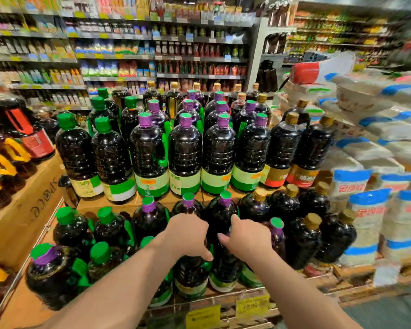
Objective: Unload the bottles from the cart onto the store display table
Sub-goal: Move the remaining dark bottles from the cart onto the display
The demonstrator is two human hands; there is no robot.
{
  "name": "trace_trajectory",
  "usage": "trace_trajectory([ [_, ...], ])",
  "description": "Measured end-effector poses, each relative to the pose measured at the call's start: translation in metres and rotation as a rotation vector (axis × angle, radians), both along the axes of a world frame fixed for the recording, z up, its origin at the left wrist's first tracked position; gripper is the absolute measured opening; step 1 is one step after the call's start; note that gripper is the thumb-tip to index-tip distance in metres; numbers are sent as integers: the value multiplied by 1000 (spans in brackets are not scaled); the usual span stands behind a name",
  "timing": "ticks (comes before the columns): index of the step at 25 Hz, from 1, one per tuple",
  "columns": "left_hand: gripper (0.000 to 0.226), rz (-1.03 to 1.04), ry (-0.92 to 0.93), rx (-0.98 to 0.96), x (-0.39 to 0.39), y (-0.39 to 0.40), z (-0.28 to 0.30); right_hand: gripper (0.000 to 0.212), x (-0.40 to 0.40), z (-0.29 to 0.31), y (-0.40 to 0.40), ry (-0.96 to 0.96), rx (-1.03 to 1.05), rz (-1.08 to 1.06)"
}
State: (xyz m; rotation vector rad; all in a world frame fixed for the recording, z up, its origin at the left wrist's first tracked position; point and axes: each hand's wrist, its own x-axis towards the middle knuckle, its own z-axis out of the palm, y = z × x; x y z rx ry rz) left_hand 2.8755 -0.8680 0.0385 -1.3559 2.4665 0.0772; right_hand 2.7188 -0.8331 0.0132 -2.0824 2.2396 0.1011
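Left hand (188, 236) atop bottle (190, 274); right hand (247, 238) beside.

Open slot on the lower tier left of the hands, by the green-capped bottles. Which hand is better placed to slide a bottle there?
Left, probably. The left hand grips the nearer bottle on that side; the right hand would have to cross over.

Two bare forearms, no sleeves in view. Left hand (188, 236) and right hand (247, 236) both bare: no gloves, rings, watch or wristbands visible. Short, plain fingernails without polish, one clearly visible on the right hand. No visible markings on either arm.
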Motion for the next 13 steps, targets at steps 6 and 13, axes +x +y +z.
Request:
trace_trajectory([
  [6, 81, -151, -35, -178, 2, -14, -22, 26, -2, -7, -2, -236, -32, -80],
  [13, 64, -127, -74, -145, -3, -5, -21, 23, 1, -3, 4, -238, -28, -155],
])
